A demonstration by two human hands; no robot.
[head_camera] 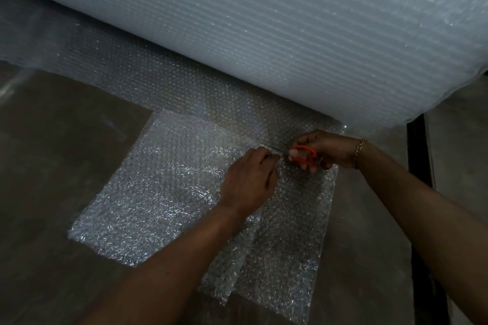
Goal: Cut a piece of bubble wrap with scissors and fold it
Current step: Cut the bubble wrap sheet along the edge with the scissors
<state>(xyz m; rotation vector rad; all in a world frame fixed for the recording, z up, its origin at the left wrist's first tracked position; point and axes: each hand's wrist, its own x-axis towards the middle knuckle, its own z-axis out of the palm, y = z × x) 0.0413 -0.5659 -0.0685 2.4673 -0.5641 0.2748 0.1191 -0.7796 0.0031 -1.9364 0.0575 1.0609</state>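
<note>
Bubble wrap (148, 206) pinched by left hand (249, 182); right hand (324, 149) grips scissors (303, 154) (orange).

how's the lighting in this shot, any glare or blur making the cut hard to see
Head view: dim overall, the floor nearly black; the bubble wrap sheet throws speckled glare; the big roll is brighter and soft at the top right; the scissors show by their orange handles, the blades barely visible between the left hand and right hand; the wide lens bends the roll's edge.
</note>
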